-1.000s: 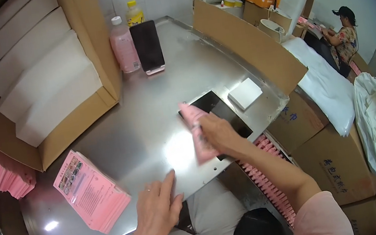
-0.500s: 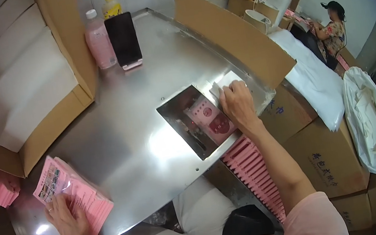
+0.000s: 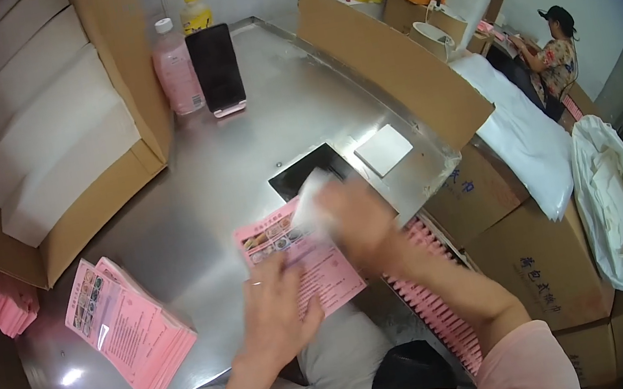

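Note:
My left hand holds a pink printed paper packet flat over the table's near edge, fingers spread across its face. Just above the packet's upper right corner, my right hand grips a white folded tissue; both are smeared by motion, and the exact grasp is hard to see. To the left lies a stack of similar pink packets, fanned a little. Beyond my right hand a small white stack of folded tissue rests beside the dark rectangular opening in the metal table, which my hands partly cover.
An open carton of white tissue blocks stands at the left. A phone on a stand and two bottles are at the back. Pink packets fill a row below the right edge. A co-worker sits far right.
My left hand has moved right from the stack with a pink packet. My right hand has come left and nearer from the white stack, carrying a tissue. The opening is now partly covered.

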The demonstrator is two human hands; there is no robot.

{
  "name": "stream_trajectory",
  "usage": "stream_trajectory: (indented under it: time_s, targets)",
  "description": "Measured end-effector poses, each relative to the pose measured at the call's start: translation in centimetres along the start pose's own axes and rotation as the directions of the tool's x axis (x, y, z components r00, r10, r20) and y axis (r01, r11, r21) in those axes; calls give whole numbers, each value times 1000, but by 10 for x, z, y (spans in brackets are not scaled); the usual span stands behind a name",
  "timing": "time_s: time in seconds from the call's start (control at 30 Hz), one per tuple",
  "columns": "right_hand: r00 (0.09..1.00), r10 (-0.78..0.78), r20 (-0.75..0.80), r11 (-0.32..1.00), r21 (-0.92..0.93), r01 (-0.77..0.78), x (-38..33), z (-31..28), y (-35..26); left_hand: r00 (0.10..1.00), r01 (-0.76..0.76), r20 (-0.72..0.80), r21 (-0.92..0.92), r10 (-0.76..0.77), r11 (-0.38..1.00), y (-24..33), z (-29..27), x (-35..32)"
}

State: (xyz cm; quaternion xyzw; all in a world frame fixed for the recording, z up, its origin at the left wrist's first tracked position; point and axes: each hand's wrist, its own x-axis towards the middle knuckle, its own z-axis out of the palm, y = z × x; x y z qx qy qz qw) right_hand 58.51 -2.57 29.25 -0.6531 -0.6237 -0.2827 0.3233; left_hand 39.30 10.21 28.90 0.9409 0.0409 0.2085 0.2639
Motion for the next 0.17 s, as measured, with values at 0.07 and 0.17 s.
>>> stream_trajectory:
  time_s: [0.07, 0.17]
  targets:
    - [907, -200, 371, 978, 127, 164, -14, -9, -66, 998, 57, 11, 92, -58, 994, -18, -10, -16]
    - [962, -80, 260, 984, 173, 35, -45, 36, -58, 980, 194, -103, 292, -171, 936, -5, -16, -12]
